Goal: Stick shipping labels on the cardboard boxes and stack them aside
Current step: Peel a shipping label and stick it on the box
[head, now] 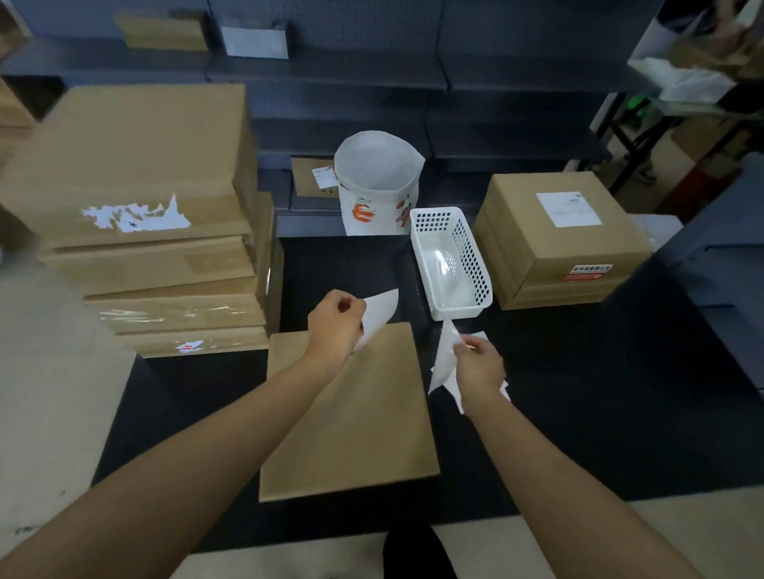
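Both forearms reached over a flat cardboard box [350, 414] on the dark mat [605, 405]; the left hand [335, 326] pinched a white label [381, 308] above the box's far edge; the right hand [479, 366] gripped crumpled backing paper [444, 365] beside a white basket [450, 265]; labelled boxes [559, 239] sat stacked far right.

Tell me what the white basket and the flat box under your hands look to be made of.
The white basket looks like moulded plastic: glossy, with a regular grid of holes in its walls and a glare on its floor. The flat box looks like plain brown cardboard: matte, with crisp folded edges and no label on its top yet. Its thickness and whether it is corrugated cannot be told.
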